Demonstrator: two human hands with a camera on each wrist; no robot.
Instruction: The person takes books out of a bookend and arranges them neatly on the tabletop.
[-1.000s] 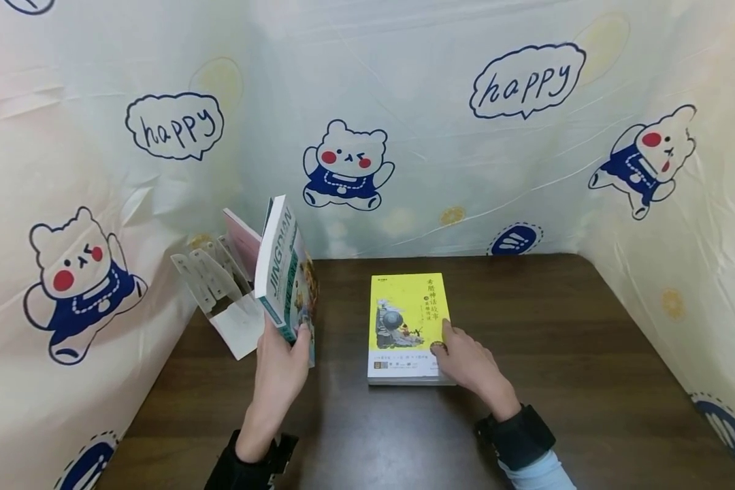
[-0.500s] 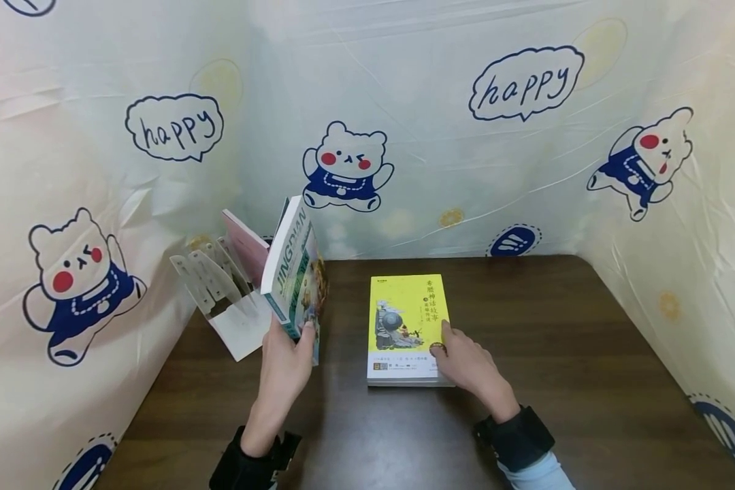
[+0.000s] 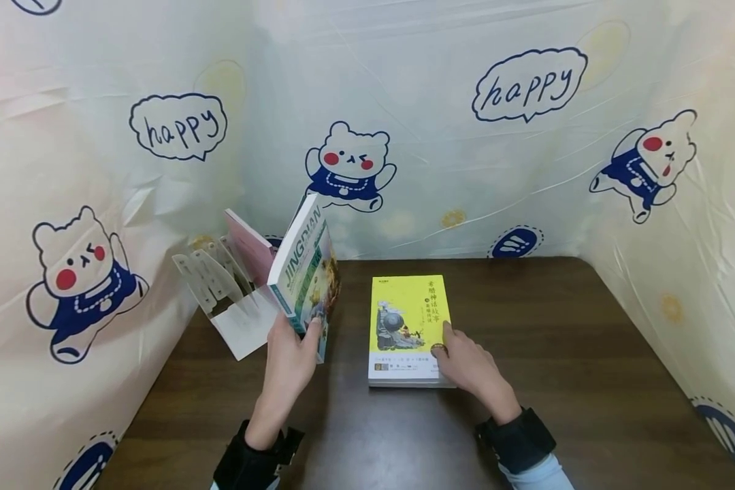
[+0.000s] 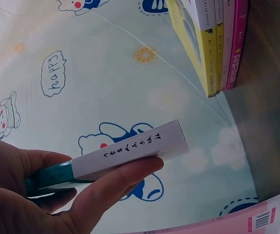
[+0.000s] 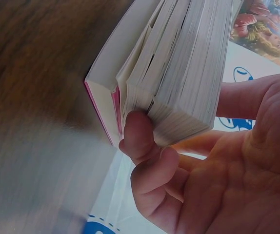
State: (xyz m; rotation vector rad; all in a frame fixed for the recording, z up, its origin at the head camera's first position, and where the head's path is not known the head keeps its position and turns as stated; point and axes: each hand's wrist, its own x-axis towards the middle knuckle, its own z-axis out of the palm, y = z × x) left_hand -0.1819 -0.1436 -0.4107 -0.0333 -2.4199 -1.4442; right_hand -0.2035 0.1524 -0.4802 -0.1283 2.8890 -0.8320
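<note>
In the head view my left hand (image 3: 286, 364) holds a white and green book (image 3: 303, 262) marked JINGDIAN. It stands on end, tilted, above the left part of the table, the thumb on its illustrated cover. The left wrist view shows the same book's spine (image 4: 130, 148) between thumb and fingers. My right hand (image 3: 474, 364) grips the right side of a stack of books with a yellow book (image 3: 407, 320) on top. In the right wrist view its curled fingers (image 5: 140, 131) press the page edges (image 5: 189, 78); a magenta-edged book (image 5: 108, 92) lies lowest.
A white bookend rack (image 3: 211, 272) with upright dividers stands at the table's left back, and a pink book (image 3: 249, 248) leans in it, partly behind the held book. The brown table (image 3: 557, 327) meets a printed curtain (image 3: 435, 156) at its back and sides.
My left hand has moved slightly right with the white and green book, which has turned to show more of its front cover. The right hand and the stack have stayed in place.
</note>
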